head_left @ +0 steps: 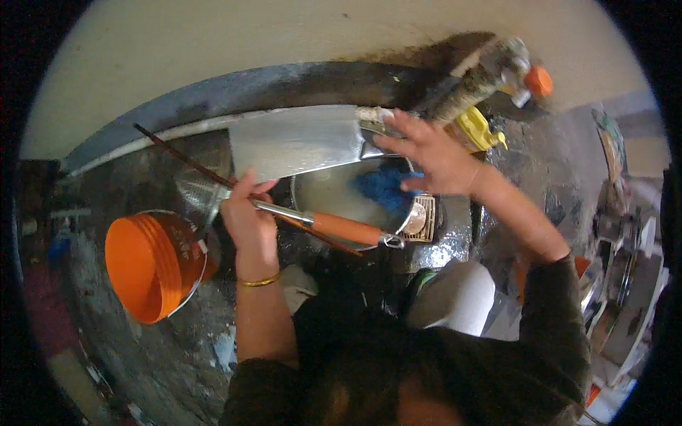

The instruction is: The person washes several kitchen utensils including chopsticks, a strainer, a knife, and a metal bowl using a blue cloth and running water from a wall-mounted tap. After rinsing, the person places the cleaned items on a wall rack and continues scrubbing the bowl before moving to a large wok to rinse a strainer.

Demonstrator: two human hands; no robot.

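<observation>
My left hand (pixel 250 224) is closed around a steel utensil with an orange handle (pixel 344 228) and a ring at its end. Long dark brown sticks (pixel 174 153), like chopsticks, run through the same grip. A perforated metal head (pixel 199 195) shows just left of this hand. Above my left fingers a broad steel cleaver (pixel 298 142) spans the far side of a basin of cloudy water (pixel 323 188); whether those fingers hold its corner I cannot tell. My right hand (pixel 440 156) is open, fingers spread beside the cleaver's handle, over a blue scrubbing cloth (pixel 383 186) in the basin.
An orange bucket (pixel 145 270) with a wire handle lies tilted at the left. Beyond my right hand are a yellow bottle (pixel 479 130) and a pipe with an orange cap (pixel 538 82). A floor drain (pixel 420 219) sits right of the basin. The floor (pixel 455 245) is wet.
</observation>
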